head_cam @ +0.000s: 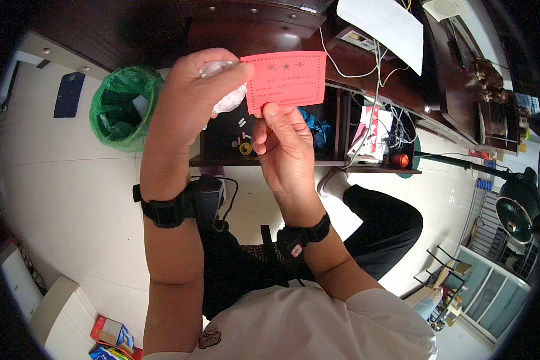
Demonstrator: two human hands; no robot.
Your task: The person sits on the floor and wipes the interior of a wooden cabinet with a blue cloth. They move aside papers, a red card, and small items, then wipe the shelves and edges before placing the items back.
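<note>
A pinkish-red paper card point(286, 83) with printed writing and a dotted border is held up in front of me. My left hand point(198, 85) grips a crumpled ball of clear and whitish plastic point(229, 100), its thumb tip at the card's left edge. My right hand point(285, 135) pinches the card's lower edge between thumb and fingers. Beneath my hands is an open drawer point(222, 158) of dark wood. Inside it lie small white and pink pieces point(241, 122), a yellow round object point(245, 149) and a blue bundle point(314, 128) that looks like fabric, partly hidden by my right hand.
A second open drawer point(382, 170) holds tangled cables point(400, 130), a white-and-red box point(370, 130) and an orange cylinder point(399, 160). Left stands a green-lined waste bin point(126, 110). White paper point(382, 27) lies on the dark desk. A fan point(517, 207) stands far right.
</note>
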